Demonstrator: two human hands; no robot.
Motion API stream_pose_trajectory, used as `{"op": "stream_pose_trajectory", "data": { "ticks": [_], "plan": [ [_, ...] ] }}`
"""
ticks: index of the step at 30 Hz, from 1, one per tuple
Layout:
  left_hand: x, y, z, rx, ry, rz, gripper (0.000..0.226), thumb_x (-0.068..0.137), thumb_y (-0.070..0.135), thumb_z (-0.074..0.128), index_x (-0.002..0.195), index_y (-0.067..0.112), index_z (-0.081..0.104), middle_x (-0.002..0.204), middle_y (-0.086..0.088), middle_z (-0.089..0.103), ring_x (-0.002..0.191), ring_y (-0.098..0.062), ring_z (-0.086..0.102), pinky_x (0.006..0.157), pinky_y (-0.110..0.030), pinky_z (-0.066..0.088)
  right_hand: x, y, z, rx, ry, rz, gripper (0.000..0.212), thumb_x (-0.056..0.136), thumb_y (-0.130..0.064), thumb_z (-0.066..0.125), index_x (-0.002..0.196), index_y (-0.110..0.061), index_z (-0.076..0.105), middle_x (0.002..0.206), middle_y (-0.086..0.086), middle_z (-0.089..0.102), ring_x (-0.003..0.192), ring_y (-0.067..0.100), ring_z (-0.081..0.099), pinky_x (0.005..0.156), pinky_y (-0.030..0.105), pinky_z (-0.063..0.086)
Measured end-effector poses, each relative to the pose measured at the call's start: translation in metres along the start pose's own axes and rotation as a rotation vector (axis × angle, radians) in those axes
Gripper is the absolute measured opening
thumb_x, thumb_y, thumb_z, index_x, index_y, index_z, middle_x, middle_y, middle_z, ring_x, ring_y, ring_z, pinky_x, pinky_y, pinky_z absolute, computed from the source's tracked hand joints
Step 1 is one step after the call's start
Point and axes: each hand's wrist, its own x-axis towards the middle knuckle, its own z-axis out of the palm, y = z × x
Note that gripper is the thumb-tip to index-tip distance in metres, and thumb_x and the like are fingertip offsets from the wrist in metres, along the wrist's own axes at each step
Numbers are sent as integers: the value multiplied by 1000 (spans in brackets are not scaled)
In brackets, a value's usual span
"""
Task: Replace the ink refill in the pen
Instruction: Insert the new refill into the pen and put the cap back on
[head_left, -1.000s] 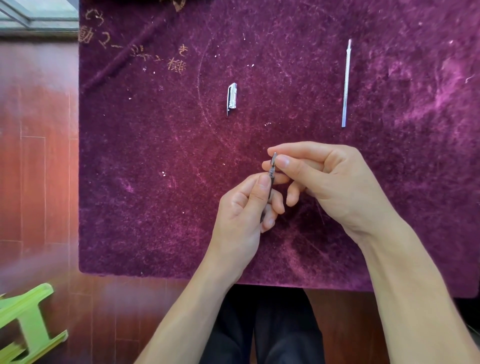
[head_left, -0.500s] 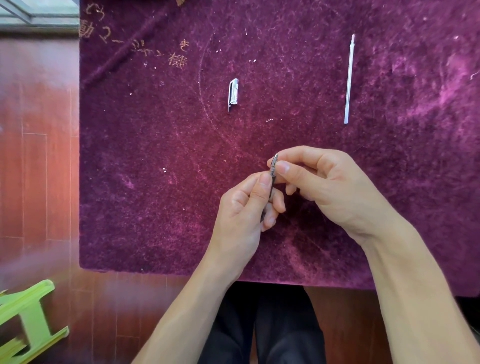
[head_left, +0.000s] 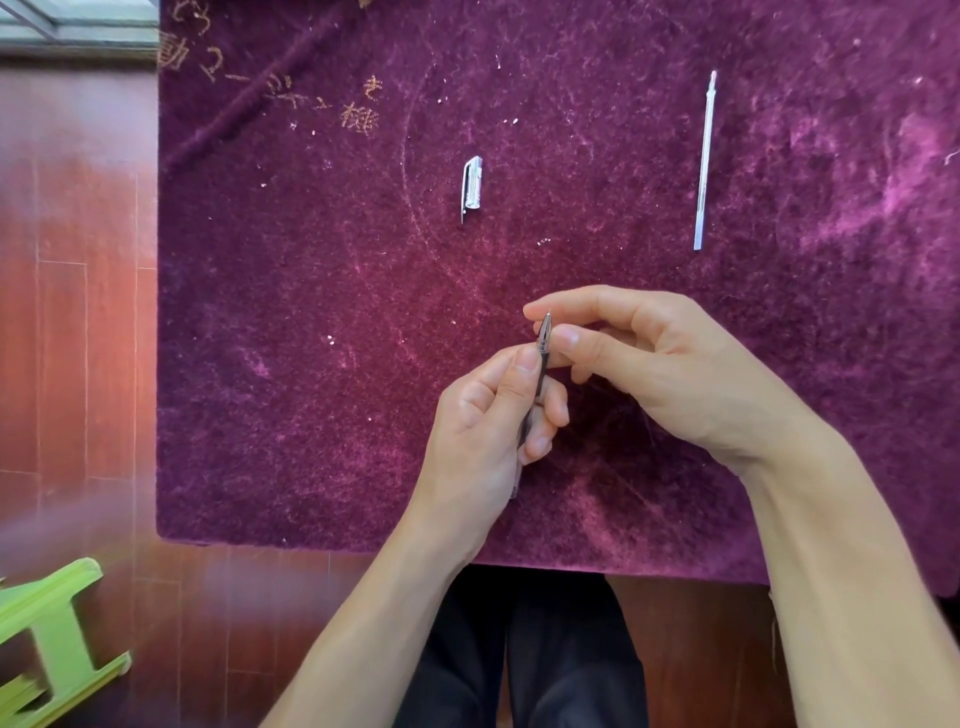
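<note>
My left hand (head_left: 485, 431) grips the barrel of a slim dark pen (head_left: 542, 358), which points up and away from me. My right hand (head_left: 649, 358) pinches the pen's metal tip cone between thumb and forefinger. Much of the barrel is hidden inside my left fist; its rear end shows below the palm. A thin pale ink refill (head_left: 704, 166) lies lengthwise on the mat at the upper right, apart from both hands. The clear pen cap (head_left: 471, 187) with its clip lies on the mat above my hands.
A purple felt mat (head_left: 311, 312) covers the work surface, with gold characters at its upper left. Red-brown wooden floor (head_left: 78, 312) shows to the left and below. A green plastic stool (head_left: 47, 639) stands at the lower left. Dark trousers show below the mat.
My right fingers have shifted on the pen tip, and more of the metal cone now shows. Both hands stay at the same place on the mat.
</note>
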Motion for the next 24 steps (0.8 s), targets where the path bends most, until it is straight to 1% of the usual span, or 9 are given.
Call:
{"op": "stream_pose_trajectory", "data": {
  "ticks": [1,3,10,14,16,19,20,22,24],
  "plan": [
    [0,0,0,-1,1,1,36,109,30,39,99,11,68,60,9,58,50,-4,43,48,-13,38,0,1,1,22,-6,-6,22,108,-17,62,119,-29,77,90,-20,78,82,-7,68,74,11,53],
    [0,1,0,0,3,3,38,110,29,39,100,8,68,62,9,58,50,-6,43,50,-16,38,1,1,3,56,-1,-14,25,109,-13,58,117,-26,78,83,-20,77,80,-11,68,68,6,50],
    [0,1,-2,39,5,7,39,109,32,39,93,10,67,57,10,58,48,-4,44,45,-10,38,3,-1,10,67,25,-14,24,108,-12,59,104,-24,80,78,-22,76,78,-10,69,66,4,49],
    [-1,0,-4,55,14,8,40,108,35,41,94,10,69,57,11,58,48,-3,44,46,-9,39,4,0,13,67,49,4,18,106,-17,64,102,-24,80,79,-22,77,77,-9,69,66,5,49],
    [-1,0,-4,57,25,4,42,108,35,41,98,6,71,57,10,57,49,-5,44,46,-9,39,4,2,14,78,75,19,14,103,-22,67,100,-25,81,82,-18,79,77,-7,69,71,9,52],
    [-1,0,-4,70,36,4,41,108,35,41,92,11,70,55,12,56,50,-6,44,46,-10,39,5,4,16,67,114,42,12,98,-31,72,100,-24,81,86,-9,81,79,9,71,77,19,55],
    [-1,0,-3,70,34,7,40,109,35,41,89,14,69,55,12,56,51,-6,44,46,-10,39,5,3,17,77,120,41,14,96,-33,72,102,-24,81,87,-10,81,79,6,71,76,17,55],
    [-1,2,-3,60,33,12,38,109,34,41,88,19,69,56,12,57,51,-6,44,46,-10,39,5,1,17,158,107,30,21,94,-36,69,109,-26,79,87,-14,80,77,-6,70,69,9,52],
    [0,3,-3,53,36,11,37,109,34,41,88,20,69,56,12,57,51,-6,44,46,-10,39,4,0,17,220,84,20,25,94,-33,65,114,-26,79,85,-14,80,76,-9,70,64,6,49]
  ]
}}
